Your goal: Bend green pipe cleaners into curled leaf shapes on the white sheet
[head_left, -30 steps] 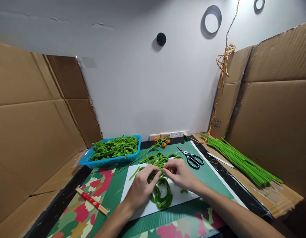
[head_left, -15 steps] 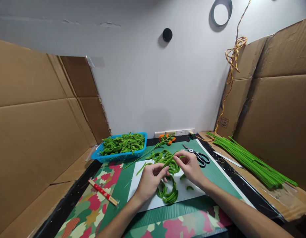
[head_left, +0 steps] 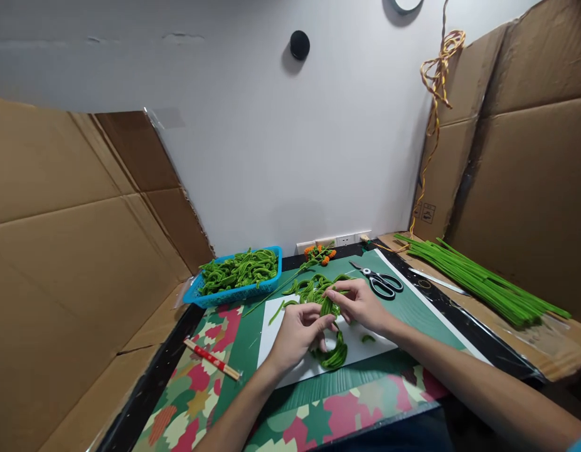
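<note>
Between both hands is a green pipe-cleaner piece (head_left: 327,306), fuzzy and leaf-like. My left hand (head_left: 296,334) pinches its lower part between thumb and fingers. At its upper end, my right hand (head_left: 362,305) is closed with thumb and fingertips on the piece. Just below the left fingers, a curled bundle of green pipe cleaners (head_left: 337,356) lies on the white sheet (head_left: 268,333), partly hidden by that hand. Behind the hands spreads a loose pile of bent green pieces (head_left: 312,290). One short curved green scrap (head_left: 367,338) rests to the right.
Black-handled scissors (head_left: 387,285) lie beyond my right hand. A blue basket (head_left: 234,298) full of green pieces stands back left, near an orange-flowered stem (head_left: 321,252). Chopsticks in a red wrapper (head_left: 213,359) lie left; straight green pipe cleaners (head_left: 483,285) lie right. Cardboard walls (head_left: 530,169) flank the table.
The camera view has tilted and shifted slightly. The held green piece has turned from slanting to more upright between my fingers. Both hands stay close together over the sheet.
</note>
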{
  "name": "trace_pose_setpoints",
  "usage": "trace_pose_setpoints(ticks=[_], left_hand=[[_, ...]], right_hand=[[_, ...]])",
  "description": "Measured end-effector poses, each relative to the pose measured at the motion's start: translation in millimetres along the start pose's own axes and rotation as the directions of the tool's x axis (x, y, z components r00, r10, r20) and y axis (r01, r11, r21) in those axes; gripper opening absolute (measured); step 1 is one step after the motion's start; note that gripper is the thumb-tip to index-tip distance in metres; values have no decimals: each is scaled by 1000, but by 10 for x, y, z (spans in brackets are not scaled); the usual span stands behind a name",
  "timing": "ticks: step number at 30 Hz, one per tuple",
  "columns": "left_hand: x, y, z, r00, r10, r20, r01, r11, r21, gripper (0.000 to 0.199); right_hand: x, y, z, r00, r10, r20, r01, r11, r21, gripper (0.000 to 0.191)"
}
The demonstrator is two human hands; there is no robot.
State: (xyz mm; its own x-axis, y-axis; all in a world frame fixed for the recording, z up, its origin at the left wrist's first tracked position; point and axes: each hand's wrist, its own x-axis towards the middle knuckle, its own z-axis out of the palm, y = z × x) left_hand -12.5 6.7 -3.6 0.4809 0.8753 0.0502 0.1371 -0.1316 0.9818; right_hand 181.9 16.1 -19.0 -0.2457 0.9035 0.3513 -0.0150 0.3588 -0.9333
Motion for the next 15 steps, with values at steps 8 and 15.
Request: trace_pose_setpoints(ticks=[8, 15], left_hand=[[13, -19, 22, 989, -35, -143, 38, 999, 15, 46], [8, 25, -1, 981, -11, -191, 10, 1000, -8, 49]], right_hand=[[-7, 118, 32, 848, -529, 31, 429, 651, -626, 35], [-12, 57, 6, 860, -499, -109, 374, 761, -530, 26]])
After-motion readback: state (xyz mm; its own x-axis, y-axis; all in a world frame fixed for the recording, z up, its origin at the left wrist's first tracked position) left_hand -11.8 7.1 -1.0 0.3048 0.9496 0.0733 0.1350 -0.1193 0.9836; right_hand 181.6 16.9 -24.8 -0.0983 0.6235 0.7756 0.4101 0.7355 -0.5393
